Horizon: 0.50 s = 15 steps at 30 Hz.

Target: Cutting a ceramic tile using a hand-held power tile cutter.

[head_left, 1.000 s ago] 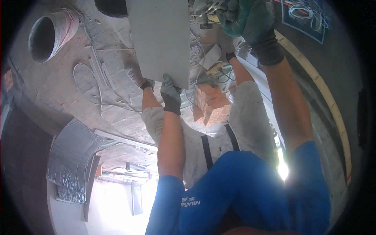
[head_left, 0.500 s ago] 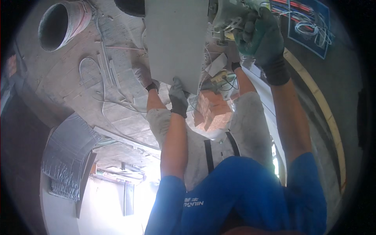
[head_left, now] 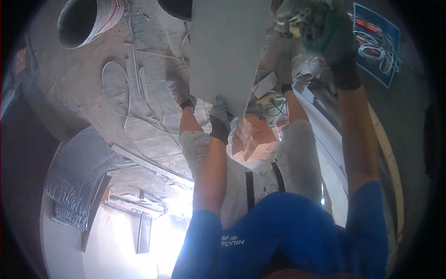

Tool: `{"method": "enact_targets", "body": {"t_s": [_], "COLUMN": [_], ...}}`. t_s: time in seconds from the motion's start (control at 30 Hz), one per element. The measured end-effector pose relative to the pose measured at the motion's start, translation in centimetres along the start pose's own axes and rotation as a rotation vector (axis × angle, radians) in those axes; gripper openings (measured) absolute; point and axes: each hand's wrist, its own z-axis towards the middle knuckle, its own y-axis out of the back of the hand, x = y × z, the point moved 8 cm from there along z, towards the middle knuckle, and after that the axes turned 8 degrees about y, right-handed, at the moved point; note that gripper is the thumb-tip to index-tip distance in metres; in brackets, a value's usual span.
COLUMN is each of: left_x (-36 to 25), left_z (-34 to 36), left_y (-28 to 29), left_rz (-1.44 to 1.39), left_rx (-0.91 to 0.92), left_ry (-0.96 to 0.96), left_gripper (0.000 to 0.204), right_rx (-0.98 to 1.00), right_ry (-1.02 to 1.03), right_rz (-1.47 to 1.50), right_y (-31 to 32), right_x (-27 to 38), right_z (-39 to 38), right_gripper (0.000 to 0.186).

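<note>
A long, flat grey board [head_left: 225,56] slants away from me between my feet. At its near corner, my gloved left hand [head_left: 219,118] grips the edge, with the thumb on top. My right hand [head_left: 332,46], in a dusty dark green glove, is closed around a grey handheld tool [head_left: 295,16] with metal parts. The tool is beside the board's far right side, partly cut off by the top of the view and partly hidden by the glove. I cannot make out its exact kind.
Orange bricks [head_left: 255,137] and a power strip [head_left: 267,100] lie between my legs. A dusty bucket [head_left: 76,23] stands far left, near loose cable [head_left: 104,79]. Red and white wires [head_left: 374,46] rest on a blue panel at right. Silver-wrapped sheeting [head_left: 81,162] is at left.
The view has shifted, so the board and both hands appear further right. My right hand and the tool are slightly higher in the picture. Both hands keep their grips.
</note>
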Motion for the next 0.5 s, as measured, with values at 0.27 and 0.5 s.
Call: {"method": "enact_targets", "body": {"t_s": [0.27,0.5], "left_x": [-0.3,-0.5], "left_z": [-0.4,-0.5], "left_y": [-0.5,-0.5], "left_rz": [0.039,0.028], "left_rx": [0.010,-0.034], "left_ry": [0.010,-0.023], "left_gripper": [0.050,0.049], "right_rx": [-0.107,0.101], "right_ry": [0.139,-0.034], "right_rz": [-0.284,-0.355], "right_y": [1.6,2.7], "right_x": [1.7,-1.4], "right_z": [1.0,-2.4], "right_gripper": [0.032,0.030]}}
